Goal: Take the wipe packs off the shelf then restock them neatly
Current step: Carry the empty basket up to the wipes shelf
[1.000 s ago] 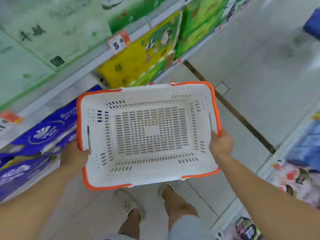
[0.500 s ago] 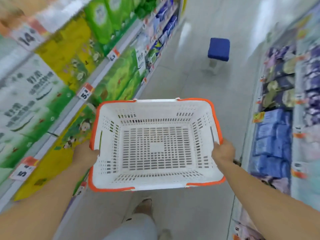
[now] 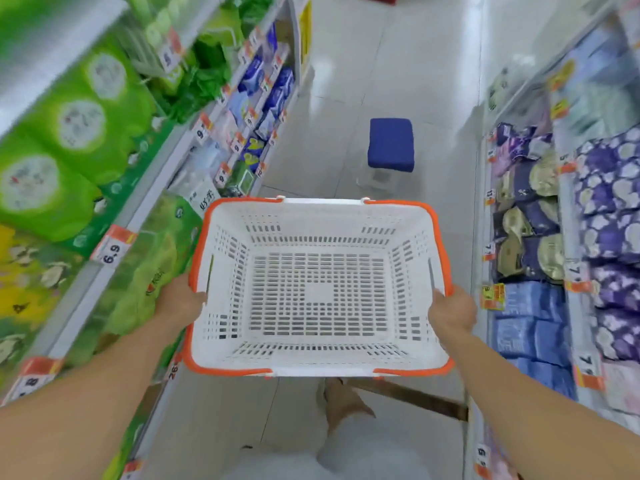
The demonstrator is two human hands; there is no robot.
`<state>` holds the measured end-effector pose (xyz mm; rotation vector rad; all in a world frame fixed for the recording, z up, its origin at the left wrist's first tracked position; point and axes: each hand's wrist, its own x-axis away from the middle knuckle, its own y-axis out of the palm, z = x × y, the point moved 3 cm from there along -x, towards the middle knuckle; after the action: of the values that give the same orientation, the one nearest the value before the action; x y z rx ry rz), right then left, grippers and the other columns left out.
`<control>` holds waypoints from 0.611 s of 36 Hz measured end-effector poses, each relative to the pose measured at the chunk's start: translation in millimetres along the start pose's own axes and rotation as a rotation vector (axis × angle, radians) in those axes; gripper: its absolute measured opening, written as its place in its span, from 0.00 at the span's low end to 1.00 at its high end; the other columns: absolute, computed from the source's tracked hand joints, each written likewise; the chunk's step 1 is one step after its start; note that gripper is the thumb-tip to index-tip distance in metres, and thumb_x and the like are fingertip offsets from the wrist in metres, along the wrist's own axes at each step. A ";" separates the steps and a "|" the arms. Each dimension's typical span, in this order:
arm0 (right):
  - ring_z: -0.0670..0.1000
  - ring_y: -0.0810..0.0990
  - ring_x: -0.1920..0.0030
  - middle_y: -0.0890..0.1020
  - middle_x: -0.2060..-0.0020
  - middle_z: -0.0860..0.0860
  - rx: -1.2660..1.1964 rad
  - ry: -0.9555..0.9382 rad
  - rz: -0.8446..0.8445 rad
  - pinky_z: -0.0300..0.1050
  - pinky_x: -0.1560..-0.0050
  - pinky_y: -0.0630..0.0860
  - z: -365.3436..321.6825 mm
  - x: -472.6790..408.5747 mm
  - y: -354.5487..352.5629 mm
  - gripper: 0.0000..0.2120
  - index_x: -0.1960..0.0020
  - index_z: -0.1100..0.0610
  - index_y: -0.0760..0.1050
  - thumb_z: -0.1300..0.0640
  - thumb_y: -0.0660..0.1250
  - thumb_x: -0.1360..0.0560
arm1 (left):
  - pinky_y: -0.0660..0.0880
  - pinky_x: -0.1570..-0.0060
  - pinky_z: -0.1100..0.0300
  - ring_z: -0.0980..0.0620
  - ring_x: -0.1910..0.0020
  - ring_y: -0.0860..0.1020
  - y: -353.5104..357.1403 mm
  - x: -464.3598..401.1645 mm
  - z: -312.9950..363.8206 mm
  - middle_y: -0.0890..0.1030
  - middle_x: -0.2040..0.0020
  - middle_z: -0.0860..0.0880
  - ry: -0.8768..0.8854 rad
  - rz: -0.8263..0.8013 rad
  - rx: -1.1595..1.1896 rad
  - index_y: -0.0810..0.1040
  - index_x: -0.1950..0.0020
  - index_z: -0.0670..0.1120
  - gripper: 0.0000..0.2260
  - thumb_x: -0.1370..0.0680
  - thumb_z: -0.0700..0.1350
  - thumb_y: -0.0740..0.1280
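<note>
Here we cannot single out the wipe packs; blurred packs fill the left shelf (image 3: 145,202) and the right shelf (image 3: 568,209) flanking the aisle. Between them we carry a white basket (image 3: 318,367) with an orange rim, nothing inside it. Our left hand (image 3: 180,303) grips its left rim, our right hand (image 3: 452,311) its right rim. Farther along the floor stands a blue stool (image 3: 391,145).

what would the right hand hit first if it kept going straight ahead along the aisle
Probably nothing soon: the right hand grips the basket rim, and the floor ahead looks free. The blue stool sits left of that line, though depth is unclear.
</note>
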<state>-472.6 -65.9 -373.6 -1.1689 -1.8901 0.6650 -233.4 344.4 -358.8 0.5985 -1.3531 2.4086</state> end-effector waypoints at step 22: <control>0.60 0.77 0.61 0.77 0.64 0.54 0.268 -0.194 -0.153 0.50 0.58 0.74 -369.0 -415.3 122.7 0.09 0.59 0.58 0.72 0.58 0.62 0.20 | 0.75 0.51 0.51 0.36 0.45 0.79 31.5 -354.5 249.4 0.80 0.41 0.36 -0.288 0.068 0.164 0.76 0.38 0.38 0.15 0.25 0.34 0.66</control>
<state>1.6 -377.6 -413.7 -0.8061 -1.9537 0.9403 109.0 90.2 -443.0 0.9904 -1.3068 2.5823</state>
